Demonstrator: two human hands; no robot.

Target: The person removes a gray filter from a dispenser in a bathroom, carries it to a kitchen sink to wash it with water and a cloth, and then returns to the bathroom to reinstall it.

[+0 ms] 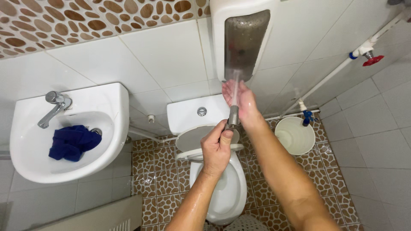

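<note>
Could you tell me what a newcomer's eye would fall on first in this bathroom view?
Centre frame, the left hand grips a metal nozzle while the right hand is cupped behind it, below a white wall dispenser. At left, a blue cloth lies in the white sink; at upper right is a red valve.

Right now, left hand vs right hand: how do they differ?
The left hand is closed in a fist around the metal nozzle, knuckles up; the right hand is open, palm cupped behind the clear tube. The left hand sits lower, over the toilet; the right hand is higher, under the wall dispenser. Both look wet.
</note>
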